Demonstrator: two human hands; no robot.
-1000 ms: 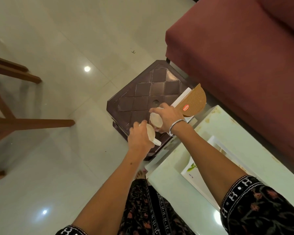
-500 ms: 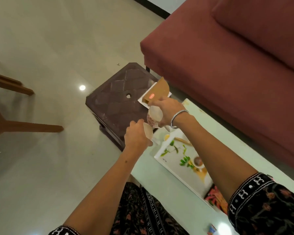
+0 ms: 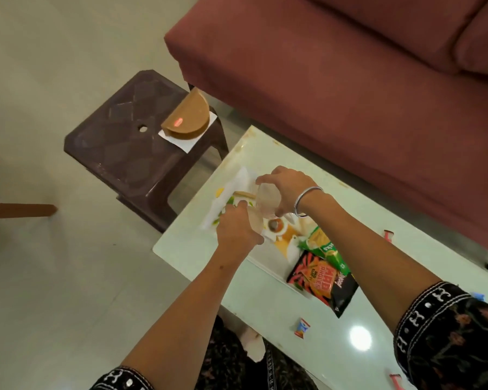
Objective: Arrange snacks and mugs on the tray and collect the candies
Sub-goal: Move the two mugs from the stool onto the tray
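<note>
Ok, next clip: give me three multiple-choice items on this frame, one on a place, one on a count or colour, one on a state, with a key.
1. Where does the brown half-round box lie?
A. on the sofa
B. on the dark stool
C. on the tray

2. How many snack packets lie at the near end of the tray?
A. two
B. four
C. none

3. What is the right hand doing?
A. resting open on the table
B. pinching a candy
C. holding a pale mug over the tray

Key: 1 B, it sits on a white sheet on the stool top. 2 A, a green one and a red-and-black one. 3 C, its grip is closed around the mug above the tray, and the left hand grips a second mug.
</note>
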